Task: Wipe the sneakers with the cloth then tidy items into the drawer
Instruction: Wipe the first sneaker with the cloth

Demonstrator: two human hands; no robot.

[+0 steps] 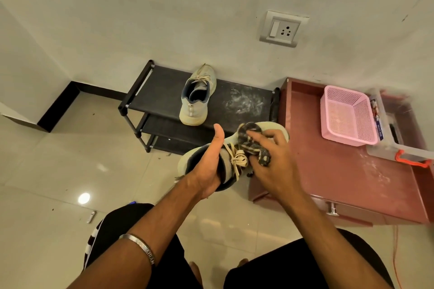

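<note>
Left hand (207, 166) gripped held sneaker (234, 159) mid-frame, thumb raised; right hand (274, 159) fingers pinched cloth (252, 142). Loose laces could snag it.

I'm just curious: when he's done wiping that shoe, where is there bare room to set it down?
The rack top is bare right of the other sneaker, though dusty. The red cabinet top is bare left of the pink basket. Its right end is crowded by the clear box.

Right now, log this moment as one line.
left hand: holds sneaker | right hand: presses cloth on it | second sneaker: on rack
</note>
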